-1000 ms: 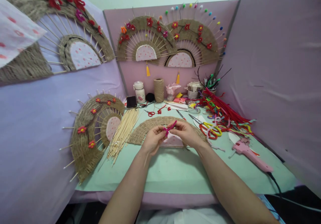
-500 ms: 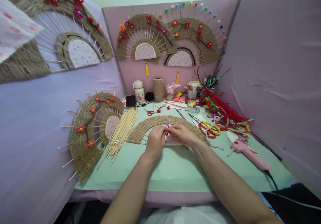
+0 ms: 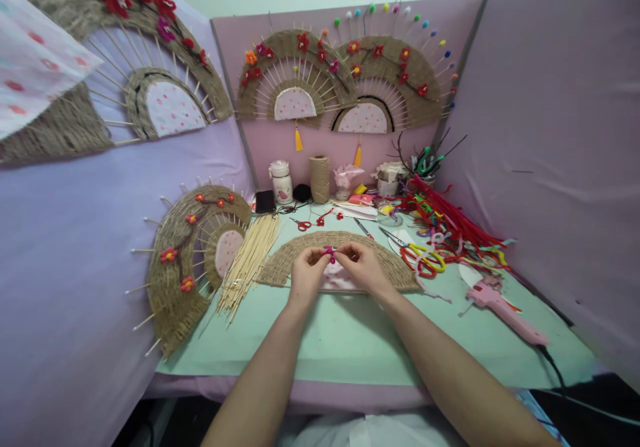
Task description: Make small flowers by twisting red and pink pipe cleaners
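Between my fingertips is a small magenta pipe-cleaner flower (image 3: 330, 253) with looped petals. My left hand (image 3: 309, 270) pinches it from the left, and my right hand (image 3: 361, 265) pinches it from the right. Both hands are above a woven twine fan (image 3: 285, 260) lying on the mint-green tabletop. Part of the fan's pink-spotted white centre (image 3: 337, 280) shows below the flower; my hands cover some of its ribs.
Left of the fan lies a bundle of thin sticks (image 3: 250, 260). Red-yellow scissors (image 3: 423, 260), a pink glue gun (image 3: 505, 310) with its cord, and a heap of coloured pipe cleaners (image 3: 450, 217) lie to the right. Behind stand a twine spool (image 3: 320, 179) and a white jar (image 3: 281, 183).
My fingers have shifted around the magenta flower, and its looped petals now show more plainly. My right hand has turned slightly. The whole view has moved a little.
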`<state>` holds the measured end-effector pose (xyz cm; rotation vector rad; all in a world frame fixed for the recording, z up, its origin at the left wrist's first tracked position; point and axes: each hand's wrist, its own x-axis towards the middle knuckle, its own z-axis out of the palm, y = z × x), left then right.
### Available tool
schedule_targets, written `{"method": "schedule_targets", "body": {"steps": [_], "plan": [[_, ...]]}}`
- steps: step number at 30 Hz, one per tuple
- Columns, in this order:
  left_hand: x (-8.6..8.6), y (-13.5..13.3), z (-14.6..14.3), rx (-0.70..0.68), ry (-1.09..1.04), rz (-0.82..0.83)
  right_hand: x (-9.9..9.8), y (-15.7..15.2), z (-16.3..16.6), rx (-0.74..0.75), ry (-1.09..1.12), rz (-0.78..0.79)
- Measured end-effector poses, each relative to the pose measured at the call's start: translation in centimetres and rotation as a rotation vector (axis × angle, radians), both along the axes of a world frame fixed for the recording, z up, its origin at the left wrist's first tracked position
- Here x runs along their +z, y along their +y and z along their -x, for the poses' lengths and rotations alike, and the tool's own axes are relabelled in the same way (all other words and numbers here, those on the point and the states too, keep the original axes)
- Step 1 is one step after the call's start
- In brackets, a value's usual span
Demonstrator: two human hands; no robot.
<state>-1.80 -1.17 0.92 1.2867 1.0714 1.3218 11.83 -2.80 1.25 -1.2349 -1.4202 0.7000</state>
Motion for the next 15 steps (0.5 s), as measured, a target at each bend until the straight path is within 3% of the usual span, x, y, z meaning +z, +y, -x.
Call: {"method": "schedule_targets", "body": {"steps": [7, 11, 15], "plan": [[0.1, -0.9, -0.9, 0.115, 0.095, -0.12, -0.5, -0.1, 1.1, -0.127, -0.053, -0.028], [0.1, -0.9, -0.9, 0.148, 0.059, -0.113, -0.7, 0.1, 1.3, -0.044, 0.104, 0.056], [0.1, -0.6, -0.8, 0.095, -0.036, -0.096, -1.1, 0.4, 1.1, 0.017, 0.181, 0.031]]}}
